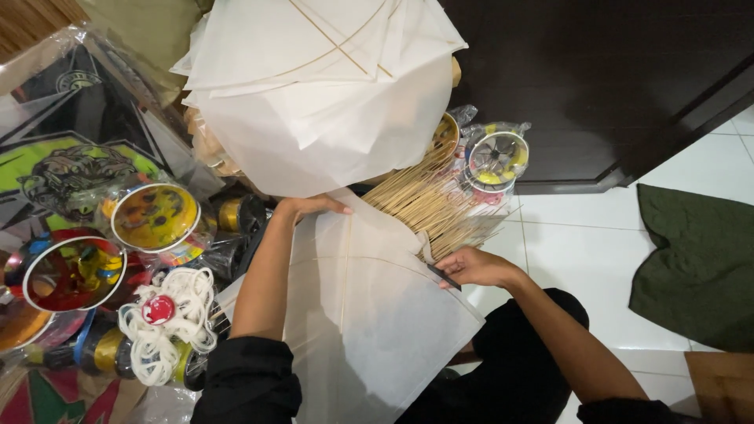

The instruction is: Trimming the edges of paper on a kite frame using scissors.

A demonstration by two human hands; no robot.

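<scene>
In the centre of the frame a white paper kite (369, 314) with thin stick ribs lies on the person's lap. The left hand (310, 207) presses flat, fingers open, on its upper corner. The right hand (475, 267), at the kite's right edge, is closed around a small dark tool (444, 276). Just above it lies a bundle of bamboo sticks (424, 206). A stack of white kites (322, 86) fills the upper centre, and string spools (155, 217) lie at the left.
</scene>
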